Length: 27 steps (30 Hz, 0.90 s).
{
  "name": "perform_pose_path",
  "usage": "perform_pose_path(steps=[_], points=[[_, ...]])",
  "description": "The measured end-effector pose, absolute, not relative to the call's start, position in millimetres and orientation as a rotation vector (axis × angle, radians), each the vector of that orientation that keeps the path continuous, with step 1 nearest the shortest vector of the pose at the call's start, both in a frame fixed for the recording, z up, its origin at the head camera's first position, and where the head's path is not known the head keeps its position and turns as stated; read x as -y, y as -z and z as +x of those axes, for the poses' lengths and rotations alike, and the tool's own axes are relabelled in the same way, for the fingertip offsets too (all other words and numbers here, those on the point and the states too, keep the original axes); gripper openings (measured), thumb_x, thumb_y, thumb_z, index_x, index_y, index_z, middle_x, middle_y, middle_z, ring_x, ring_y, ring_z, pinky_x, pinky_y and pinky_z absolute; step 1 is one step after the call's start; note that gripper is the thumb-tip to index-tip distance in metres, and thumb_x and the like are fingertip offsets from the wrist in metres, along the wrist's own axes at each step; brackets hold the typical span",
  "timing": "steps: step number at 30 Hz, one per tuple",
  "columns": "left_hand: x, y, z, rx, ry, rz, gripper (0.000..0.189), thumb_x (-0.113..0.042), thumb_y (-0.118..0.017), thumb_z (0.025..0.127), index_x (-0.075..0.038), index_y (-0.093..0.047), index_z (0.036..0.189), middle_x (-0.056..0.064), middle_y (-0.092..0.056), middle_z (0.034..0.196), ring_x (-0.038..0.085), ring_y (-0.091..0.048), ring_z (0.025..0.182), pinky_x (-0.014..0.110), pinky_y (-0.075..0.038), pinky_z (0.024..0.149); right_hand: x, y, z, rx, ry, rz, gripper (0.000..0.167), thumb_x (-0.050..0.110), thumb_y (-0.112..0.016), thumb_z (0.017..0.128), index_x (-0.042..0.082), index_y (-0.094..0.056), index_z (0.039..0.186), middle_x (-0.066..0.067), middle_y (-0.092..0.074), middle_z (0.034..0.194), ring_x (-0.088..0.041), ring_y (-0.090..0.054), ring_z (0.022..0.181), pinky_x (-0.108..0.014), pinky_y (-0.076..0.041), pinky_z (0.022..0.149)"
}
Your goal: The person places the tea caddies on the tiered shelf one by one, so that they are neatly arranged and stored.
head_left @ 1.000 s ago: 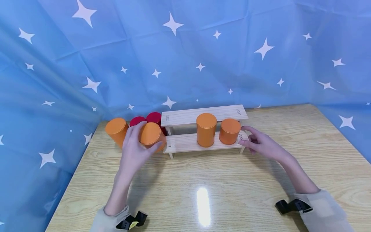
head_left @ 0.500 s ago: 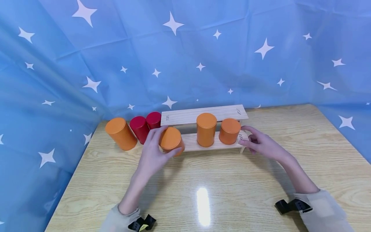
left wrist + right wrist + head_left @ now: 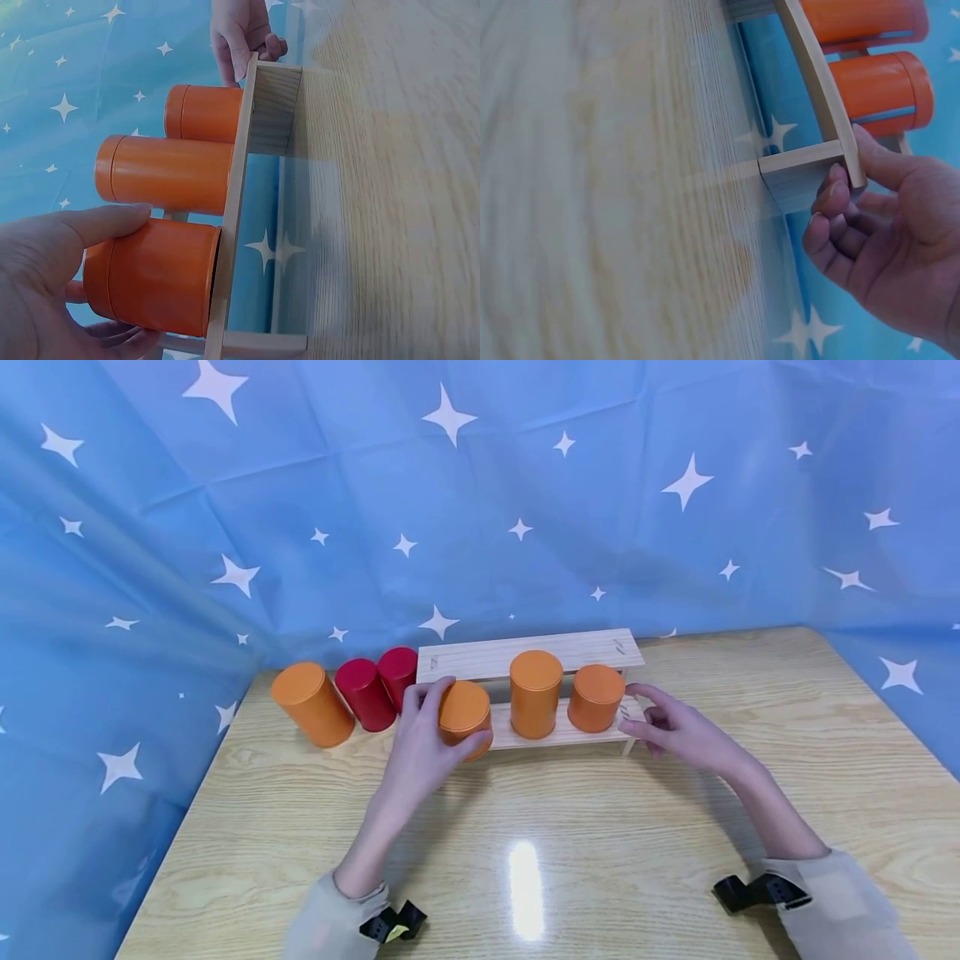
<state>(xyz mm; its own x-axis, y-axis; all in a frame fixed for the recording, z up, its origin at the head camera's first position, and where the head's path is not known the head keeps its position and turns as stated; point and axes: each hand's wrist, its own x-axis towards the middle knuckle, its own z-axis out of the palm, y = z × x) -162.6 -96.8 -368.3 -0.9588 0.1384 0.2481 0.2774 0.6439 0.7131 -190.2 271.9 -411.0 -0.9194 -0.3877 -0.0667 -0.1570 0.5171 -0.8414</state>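
"Orange canister [image 3: 463, 706]: where does it sit, with the head view as the clock face?"

"At the 9 o'clock end of the lower board [image 3: 502, 727] of a two-step wooden rack [image 3: 480, 658]. The left hand [image 3: 422, 750] comes in from about 7 o'clock and grips it."

"How wide is that hand?"

"Only as wide as the canister. Thumb on the near side, fingers bent round the far side."

"Resting fully on the board?"

"Cannot tell. From the left wrist, a dark line runs along part of its base, close against the wood."

"And the right hand [image 3: 670, 733]?"

"Nearly closed, pinching the board's 3 o'clock end: one digit on its upper face, curled fingers underneath."

"Any neighbours up there?"

"Just past 2 o'clock from the held one, a tall orange canister [image 3: 536, 697]; beyond that, a short orange canister [image 3: 596, 700], near the right fingertips."

"Off the rack?"

"On the wooden table [image 3: 600, 860], two red cylinders [image 3: 366, 697] towards 10 o'clock and an orange cylinder [image 3: 313, 706] at 9. Blue starred cloth [image 3: 525, 568] hangs at 12."
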Motion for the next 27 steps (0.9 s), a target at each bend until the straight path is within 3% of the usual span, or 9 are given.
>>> perform_pose_path(steps=[18,27], points=[[79,372,-176,2.674,1.189,-0.314,0.08,-0.032,-0.087,0.08,-0.009,-0.047,0.146,0.017,-0.042,0.135,0.032,-0.048,0.121,0.049,-0.052,0.094,-273,411,-190,-2.518,1.357,-0.445,0.062,0.025,-0.061,0.103,0.006,-0.03,0.153,-0.009,-0.049,0.07,-0.025,-0.053,0.06,-0.033,-0.045,0.058],[84,368,-174,2.678,1.234,-0.34,0.085,-0.038,-0.084,0.082,-0.01,-0.042,0.15,0.014,-0.042,0.136,0.028,-0.049,0.121,0.046,-0.053,0.095,-273,412,-190,-2.517,1.358,-0.459,0.062,0.025,-0.06,0.103,0.006,-0.029,0.153,-0.008,-0.049,0.069,-0.024,-0.052,0.059,-0.033,-0.044,0.057]])
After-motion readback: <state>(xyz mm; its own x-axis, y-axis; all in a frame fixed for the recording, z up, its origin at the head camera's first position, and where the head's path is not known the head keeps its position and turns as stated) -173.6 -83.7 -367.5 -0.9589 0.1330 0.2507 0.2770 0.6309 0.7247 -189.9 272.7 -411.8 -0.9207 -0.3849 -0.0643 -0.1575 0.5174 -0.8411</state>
